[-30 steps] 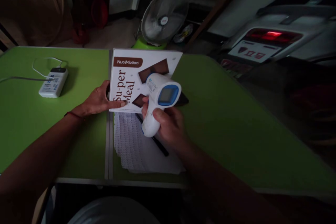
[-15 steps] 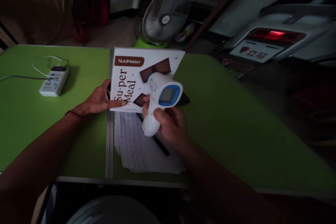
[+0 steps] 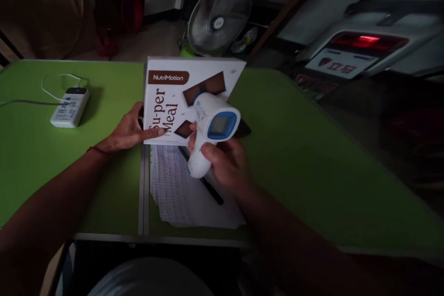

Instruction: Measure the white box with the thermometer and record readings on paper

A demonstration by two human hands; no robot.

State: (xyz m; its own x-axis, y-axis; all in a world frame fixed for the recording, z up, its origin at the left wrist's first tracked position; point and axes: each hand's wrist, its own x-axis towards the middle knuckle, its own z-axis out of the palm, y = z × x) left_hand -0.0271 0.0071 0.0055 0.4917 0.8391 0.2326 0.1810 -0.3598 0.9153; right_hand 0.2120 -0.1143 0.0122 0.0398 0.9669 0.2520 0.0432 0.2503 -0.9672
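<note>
My left hand (image 3: pixel 131 128) grips the lower left edge of a white box (image 3: pixel 163 101) with brown pictures and "NutriMotion Su-per Meal" lettering, its thumb lying on the front face. My right hand (image 3: pixel 227 162) is closed around the handle of a white and blue infrared thermometer (image 3: pixel 212 122). The thermometer is in front of the box's right part, with its grey screen towards me; whether the two touch I cannot tell. Below them on the table lie sheets of written paper (image 3: pixel 173 194) and a black pen (image 3: pixel 212 192), partly covered by the box and thermometer.
A white power bank (image 3: pixel 71 107) with cables lies left on the green table (image 3: pixel 312 171). A dark object (image 3: pixel 243 128) shows behind the thermometer. Beyond the table are a fan (image 3: pixel 220 18) and, at right, a scooter's rear (image 3: pixel 354 58) with a red light.
The box has risen slightly and shifted a little left in view, with my left hand still on it. The thermometer stays in my right hand in nearly the same place.
</note>
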